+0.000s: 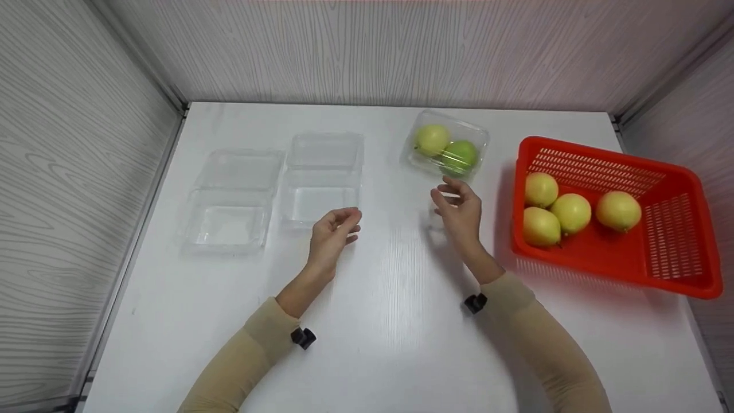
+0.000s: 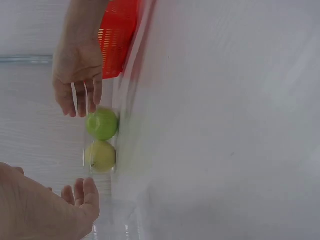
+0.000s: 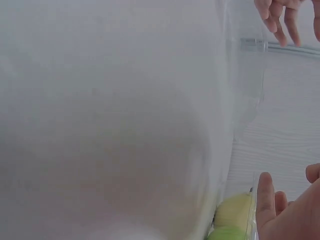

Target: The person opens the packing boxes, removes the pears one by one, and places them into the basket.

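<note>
Both hands hover over the white table with nothing visible in their grasp. My left hand (image 1: 334, 238), its fingers loosely bent, is nearest the front right corner of an open clear plastic clamshell box (image 1: 322, 198). My right hand (image 1: 460, 212) is just in front of a closed clear clamshell box (image 1: 421, 164), apart from it in the left wrist view. Inside that box lie a round yellow pear (image 1: 432, 139) and a green apple (image 1: 459, 157), side by side. In the right wrist view, my right index finger (image 3: 265, 195) extends straight.
Another open clear clamshell box (image 1: 229, 249) stands at the left. To the right, a red plastic basket (image 1: 608, 269) with slotted walls holds several yellow pears (image 1: 618, 211). Wood-grain panels (image 1: 373, 54) rise behind the table and on both sides.
</note>
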`<state>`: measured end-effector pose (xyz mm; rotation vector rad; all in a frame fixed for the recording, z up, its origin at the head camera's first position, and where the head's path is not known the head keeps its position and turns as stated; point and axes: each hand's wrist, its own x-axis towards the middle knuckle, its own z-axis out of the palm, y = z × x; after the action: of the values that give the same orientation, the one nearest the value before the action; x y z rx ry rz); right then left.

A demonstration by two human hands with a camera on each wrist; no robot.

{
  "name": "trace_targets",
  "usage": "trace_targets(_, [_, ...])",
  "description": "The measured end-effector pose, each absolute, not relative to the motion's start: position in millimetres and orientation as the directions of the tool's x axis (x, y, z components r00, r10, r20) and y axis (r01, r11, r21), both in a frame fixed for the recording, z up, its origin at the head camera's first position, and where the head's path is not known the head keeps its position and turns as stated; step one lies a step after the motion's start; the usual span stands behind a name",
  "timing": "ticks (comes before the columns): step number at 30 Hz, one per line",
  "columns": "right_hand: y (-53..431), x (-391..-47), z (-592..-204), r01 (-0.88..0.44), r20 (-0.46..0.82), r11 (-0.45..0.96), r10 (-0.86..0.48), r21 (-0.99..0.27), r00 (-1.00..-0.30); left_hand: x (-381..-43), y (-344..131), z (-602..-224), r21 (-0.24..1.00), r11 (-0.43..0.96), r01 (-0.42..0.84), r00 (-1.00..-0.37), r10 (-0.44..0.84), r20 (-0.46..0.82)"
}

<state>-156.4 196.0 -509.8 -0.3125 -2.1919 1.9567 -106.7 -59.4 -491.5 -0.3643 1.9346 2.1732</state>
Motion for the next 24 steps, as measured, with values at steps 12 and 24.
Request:
trace_targets(12, [220, -172, -511, 0.022, 0.081, 0.217, 0.456, -0.976, -0.886, -144, -40, -475, 0.968, 0.242, 0.062, -0.979, 0.203, 0.012])
trace_targets(24, [231, -189, -519, 0.034, 0.022, 0.092, 0.546, -0.995, -0.837, -198, -11, -470, 0.959, 0.263, 0.108, -0.971, 0.236, 0.045])
